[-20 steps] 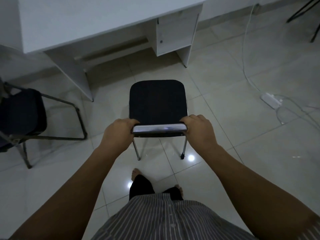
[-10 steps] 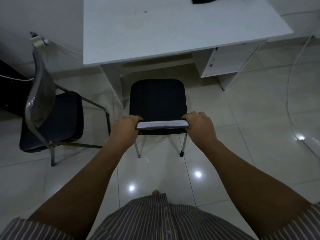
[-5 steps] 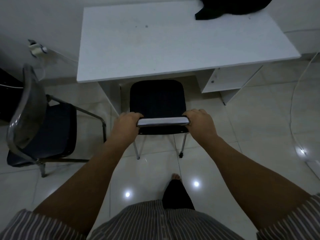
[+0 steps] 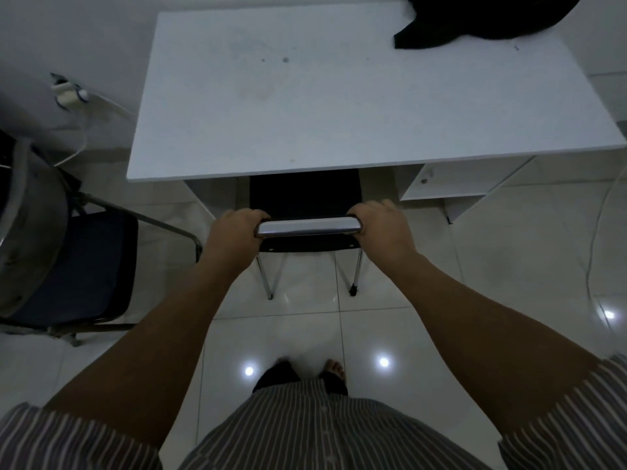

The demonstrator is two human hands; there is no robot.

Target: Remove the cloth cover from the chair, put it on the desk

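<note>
A black-seated chair [image 4: 305, 195] with a bare shiny metal backrest [image 4: 307, 227] stands in front of me, its seat partly under the white desk [image 4: 305, 106]. My left hand [image 4: 234, 237] grips the left end of the backrest. My right hand [image 4: 383, 228] grips the right end. A black cloth [image 4: 481, 18] lies crumpled on the desk's far right corner, partly cut off by the frame edge.
A second chair [image 4: 64, 262] with a dark seat and metal frame stands to the left, close to the desk leg. A drawer unit [image 4: 454, 183] sits under the desk's right side. White cables [image 4: 597, 218] run over the tiled floor at right. A plug [image 4: 69, 95] hangs on the left wall.
Both hands kept their grip on the backrest while the chair moved forward, its seat sliding under the desk edge. The desk and the black cloth on it came into view.
</note>
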